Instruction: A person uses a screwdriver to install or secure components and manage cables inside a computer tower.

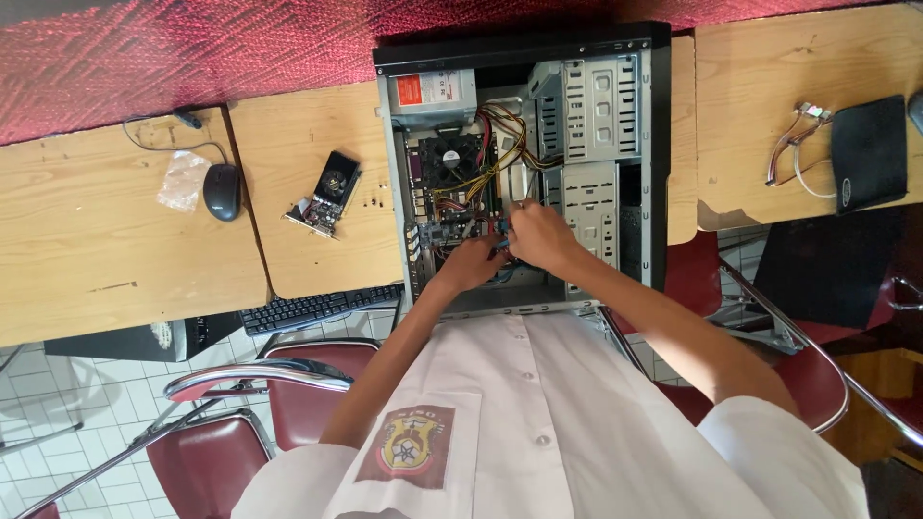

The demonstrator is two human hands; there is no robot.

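An open desktop computer case (656, 144) lies on its side on a wooden desk (308, 154), its motherboard, fan and bundled coloured wires exposed. Both my hands reach inside it, close together, over the lower part of the board. My left hand (469, 264) has its fingers curled down among small cables and connectors. My right hand (540, 235) is closed just beside it, pinching something small that its fingers hide. What either hand holds is too small to make out.
A loose graphics card (327, 192) lies on the desk left of the case. Further left are a black mouse (221, 190) and a small plastic bag (183, 180). A keyboard (317, 308) sits below the desk edge. A black drive (868, 154) with cables lies far right. Red chairs (279, 394) stand beneath.
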